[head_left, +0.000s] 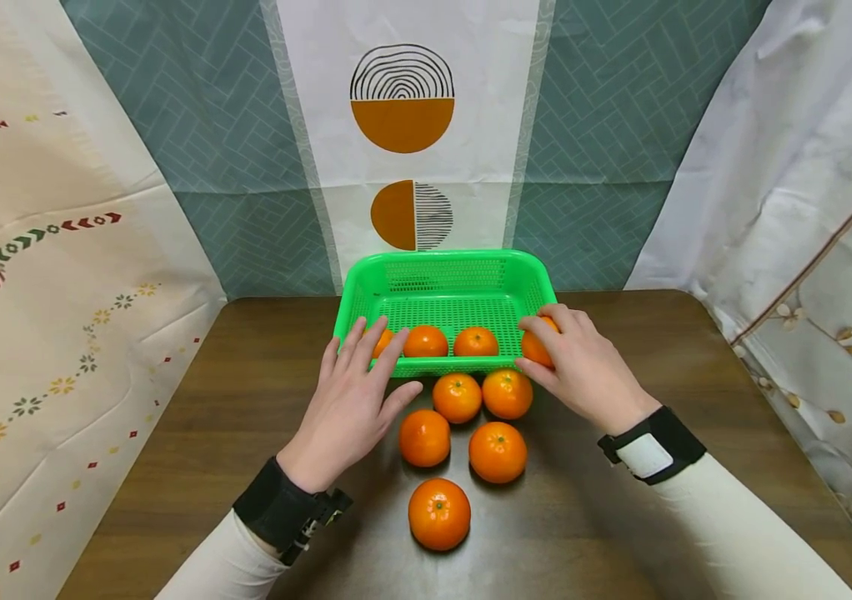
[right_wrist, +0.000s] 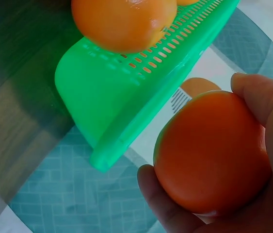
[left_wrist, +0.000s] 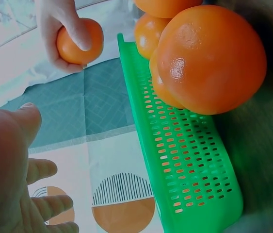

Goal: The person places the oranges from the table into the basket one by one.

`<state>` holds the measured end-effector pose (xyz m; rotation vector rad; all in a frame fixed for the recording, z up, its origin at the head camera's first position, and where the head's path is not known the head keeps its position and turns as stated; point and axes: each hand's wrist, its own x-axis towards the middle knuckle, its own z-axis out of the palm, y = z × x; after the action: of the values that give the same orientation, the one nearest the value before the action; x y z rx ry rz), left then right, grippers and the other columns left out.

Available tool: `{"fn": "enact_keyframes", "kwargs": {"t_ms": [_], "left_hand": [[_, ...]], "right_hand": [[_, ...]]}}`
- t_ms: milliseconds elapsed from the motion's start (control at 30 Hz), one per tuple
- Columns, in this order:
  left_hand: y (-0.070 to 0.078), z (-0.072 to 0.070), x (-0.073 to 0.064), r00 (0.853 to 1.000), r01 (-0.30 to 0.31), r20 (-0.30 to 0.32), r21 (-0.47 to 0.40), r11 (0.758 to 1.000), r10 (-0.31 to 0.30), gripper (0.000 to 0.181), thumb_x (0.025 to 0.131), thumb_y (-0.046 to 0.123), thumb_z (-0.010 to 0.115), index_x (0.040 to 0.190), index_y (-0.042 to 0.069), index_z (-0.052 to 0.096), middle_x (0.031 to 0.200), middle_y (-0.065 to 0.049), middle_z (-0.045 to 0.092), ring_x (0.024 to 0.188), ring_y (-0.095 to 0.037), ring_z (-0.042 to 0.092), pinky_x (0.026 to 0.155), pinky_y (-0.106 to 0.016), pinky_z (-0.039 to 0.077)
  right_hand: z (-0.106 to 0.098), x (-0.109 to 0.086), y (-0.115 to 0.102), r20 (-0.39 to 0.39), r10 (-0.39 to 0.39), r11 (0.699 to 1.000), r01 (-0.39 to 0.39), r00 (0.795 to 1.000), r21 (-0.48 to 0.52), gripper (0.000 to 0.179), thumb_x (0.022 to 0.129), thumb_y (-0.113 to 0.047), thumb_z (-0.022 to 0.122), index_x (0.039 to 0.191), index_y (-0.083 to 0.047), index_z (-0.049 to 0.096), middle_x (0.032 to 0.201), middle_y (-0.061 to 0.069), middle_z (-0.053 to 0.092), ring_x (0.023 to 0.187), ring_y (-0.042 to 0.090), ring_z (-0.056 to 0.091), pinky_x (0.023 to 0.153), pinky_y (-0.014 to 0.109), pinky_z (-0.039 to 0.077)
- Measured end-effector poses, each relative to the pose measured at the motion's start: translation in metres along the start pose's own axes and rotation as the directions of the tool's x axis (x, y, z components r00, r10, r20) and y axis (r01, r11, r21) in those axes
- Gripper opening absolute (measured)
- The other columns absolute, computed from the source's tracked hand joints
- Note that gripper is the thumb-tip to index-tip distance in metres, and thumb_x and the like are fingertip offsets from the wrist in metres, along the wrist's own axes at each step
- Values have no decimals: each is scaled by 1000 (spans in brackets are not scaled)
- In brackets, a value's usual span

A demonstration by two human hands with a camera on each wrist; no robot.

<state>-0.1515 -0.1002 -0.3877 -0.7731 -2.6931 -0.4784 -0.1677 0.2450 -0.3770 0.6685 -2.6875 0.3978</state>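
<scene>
My right hand (head_left: 583, 367) grips an orange (head_left: 536, 346) by its sides, at the right front corner of a green basket (head_left: 443, 364). In the right wrist view that held orange (right_wrist: 211, 153) shows between thumb and fingers, above the basket's rim. The left hand (head_left: 351, 400) has its fingers spread over the basket's left front corner and holds nothing. Inside the basket, along the front wall, sit an orange (head_left: 426, 342), another orange (head_left: 476, 342) and a third orange (head_left: 383, 342) partly hidden behind the left fingers.
Several oranges lie on the dark wooden table (head_left: 606, 525) before the basket: a pair close to its front wall, a left orange (head_left: 424, 438), a right orange (head_left: 498, 452) and the nearest orange (head_left: 439, 514). A patterned cloth (head_left: 411, 125) hangs behind.
</scene>
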Motion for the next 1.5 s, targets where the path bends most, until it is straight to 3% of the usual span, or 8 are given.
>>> {"fn": "enact_keyframes", "kwargs": {"t_ms": [367,567,733,1000,1167,1500], "left_hand": [[3,-3,4,1000,10,15,22,1000,-10,77,108,55,67,170,14,46,177,-20,33,166,-46,19,129,-72,14],[3,-3,4,1000,14,12,23,1000,-14,77,108,55,67,170,15,46,177,-20,33,166,-45,20,129,-73,14],[0,-2,2,1000,16,10,19,1000,-16,76,108,54,68,170,16,46,176,-20,34,166,-46,20,129,-73,15],[-2,-3,2,999,28,20,16,999,-28,74,110,54,65,171,18,44,176,-20,33,166,-45,20,129,-73,13],[-5,-3,1,1000,27,-1,18,999,-27,73,109,52,67,170,18,45,175,-20,35,165,-46,22,128,-74,13],[-4,-2,1,999,32,-9,8,999,-32,74,109,53,67,171,20,44,174,-21,36,165,-46,23,128,-74,11]], "right_hand": [[7,14,6,33,17,1000,-17,999,-8,50,101,-32,85,139,-4,68,131,20,60,118,45,57,84,54,62],[11,32,12,49,32,999,-33,998,19,41,103,-23,81,137,-4,68,130,21,61,111,44,56,80,51,58],[15,46,14,104,64,997,-68,993,35,36,105,-18,73,138,-5,69,134,22,59,115,45,53,86,52,57],[21,62,18,242,24,999,-32,970,27,29,105,-15,71,132,-5,71,132,22,62,113,42,55,93,52,54],[26,68,19,290,31,999,-37,956,16,30,103,-17,73,131,-6,72,130,22,63,108,40,55,88,49,51],[30,78,16,382,58,997,-76,922,32,32,101,-16,74,130,-5,72,125,21,64,107,40,55,91,50,49]]}}
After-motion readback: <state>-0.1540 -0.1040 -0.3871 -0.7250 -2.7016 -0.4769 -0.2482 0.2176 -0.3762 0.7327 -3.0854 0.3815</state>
